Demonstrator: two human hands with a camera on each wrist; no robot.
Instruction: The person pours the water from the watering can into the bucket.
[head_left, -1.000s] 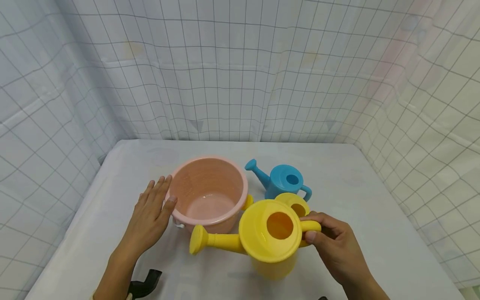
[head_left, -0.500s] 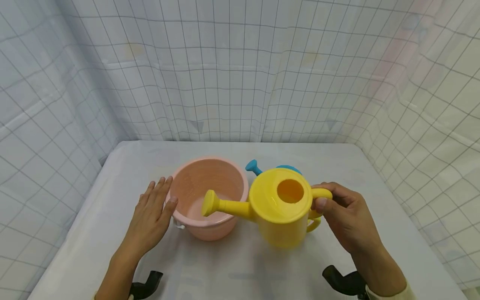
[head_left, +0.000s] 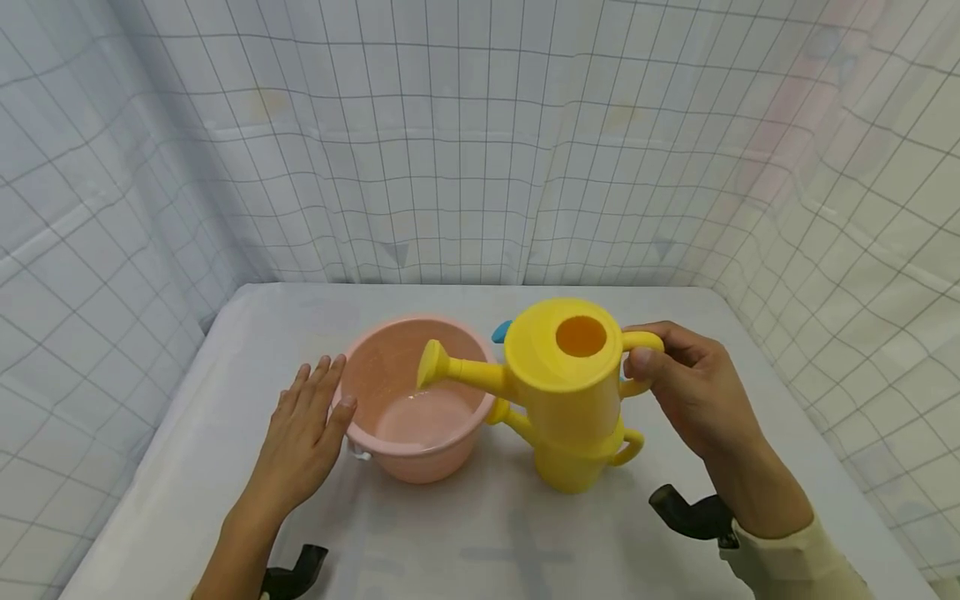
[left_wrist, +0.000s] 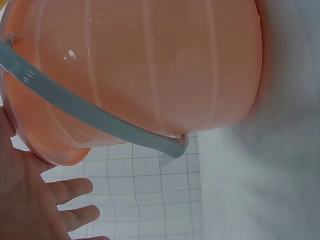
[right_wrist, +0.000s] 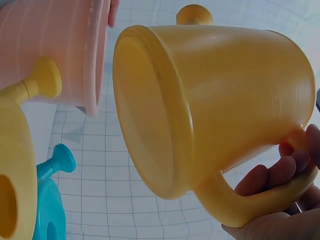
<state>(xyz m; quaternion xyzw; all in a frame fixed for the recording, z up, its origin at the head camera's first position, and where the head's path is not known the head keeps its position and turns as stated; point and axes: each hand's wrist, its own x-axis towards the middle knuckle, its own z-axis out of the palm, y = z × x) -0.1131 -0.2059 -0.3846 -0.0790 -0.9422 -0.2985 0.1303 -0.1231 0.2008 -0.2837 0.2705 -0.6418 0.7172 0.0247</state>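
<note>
My right hand (head_left: 693, 396) grips the handle of a large yellow watering can (head_left: 566, 400). Its spout points left, over the right side of a pink bucket (head_left: 423, 467). In the right wrist view the can's flat base shows, with the fingers wrapped round the handle. Below the held can in the head view is a smaller yellow watering can (head_left: 570, 473), partly covered by it. A blue watering can (right_wrist: 47, 200) is mostly hidden behind both in the head view. My left hand (head_left: 303, 433) has its fingers extended, with fingertips right at the bucket's rim.
A grey carrying handle (left_wrist: 95, 112) hangs across the bucket's outer side. The table (head_left: 420, 542) has a white cover. White grid-patterned curtains (head_left: 480, 167) enclose it at the back and both sides. A black curved piece (head_left: 693, 515) sits by the right wrist.
The large yellow watering can has moved rightward, then toward the table's back in my right hand. It now hides most of the blue can. The left hand and bucket have stayed put.
</note>
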